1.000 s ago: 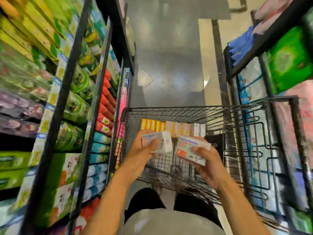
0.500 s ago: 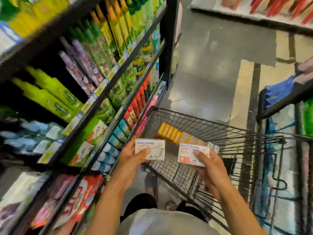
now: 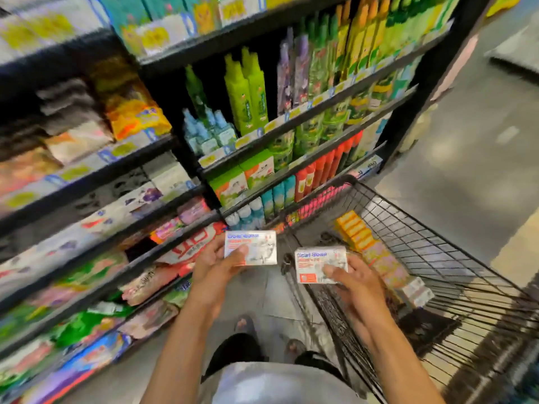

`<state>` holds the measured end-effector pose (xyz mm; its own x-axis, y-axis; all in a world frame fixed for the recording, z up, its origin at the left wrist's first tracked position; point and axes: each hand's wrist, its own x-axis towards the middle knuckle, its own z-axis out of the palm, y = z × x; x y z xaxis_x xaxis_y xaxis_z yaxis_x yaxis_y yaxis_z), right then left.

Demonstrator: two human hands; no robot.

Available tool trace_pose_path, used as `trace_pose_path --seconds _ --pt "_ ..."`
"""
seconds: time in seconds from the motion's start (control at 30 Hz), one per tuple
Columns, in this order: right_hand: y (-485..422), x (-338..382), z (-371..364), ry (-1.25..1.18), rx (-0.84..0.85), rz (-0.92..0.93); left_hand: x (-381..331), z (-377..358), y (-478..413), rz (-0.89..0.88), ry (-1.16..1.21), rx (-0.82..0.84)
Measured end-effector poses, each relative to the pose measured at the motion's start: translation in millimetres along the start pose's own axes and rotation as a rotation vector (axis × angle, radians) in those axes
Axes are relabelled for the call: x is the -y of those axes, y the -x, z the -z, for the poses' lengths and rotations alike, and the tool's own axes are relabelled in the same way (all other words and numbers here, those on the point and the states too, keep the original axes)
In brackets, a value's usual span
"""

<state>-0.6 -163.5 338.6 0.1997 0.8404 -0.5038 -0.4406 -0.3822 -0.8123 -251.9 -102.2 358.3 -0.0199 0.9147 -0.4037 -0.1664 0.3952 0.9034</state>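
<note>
Fingers of the left hand [image 3: 214,265] pinch one soap box [image 3: 251,247]. The right hand [image 3: 357,288] pinches a second soap box [image 3: 319,265], cart [image 3: 408,228] beyond its fingertips.

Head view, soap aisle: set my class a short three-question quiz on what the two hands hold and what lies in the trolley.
1. True or false: the left hand holds the left white cardboard soap box.
2. The right hand holds: A a green bottle; B the right white cardboard soap box; C the trolley handle.
3. Fill in: the small rectangular boxes farthest from the person inside the black wire shopping trolley are ____.
Key: 1 true; 2 B; 3 orange.
</note>
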Motion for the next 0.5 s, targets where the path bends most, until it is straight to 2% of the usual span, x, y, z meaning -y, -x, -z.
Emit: trace_pose_path --seconds 0.17,0.5 --pt "6.1 -13.5 -50.8 0.053 0.132 -0.034 4.4 60.3 39.5 -0.027 0.081 -0.181" --pt "57.4 -76.7 -176.8 0.172 0.372 -0.064 18.1 220.2 137.1 -0.099 0.186 -0.423"
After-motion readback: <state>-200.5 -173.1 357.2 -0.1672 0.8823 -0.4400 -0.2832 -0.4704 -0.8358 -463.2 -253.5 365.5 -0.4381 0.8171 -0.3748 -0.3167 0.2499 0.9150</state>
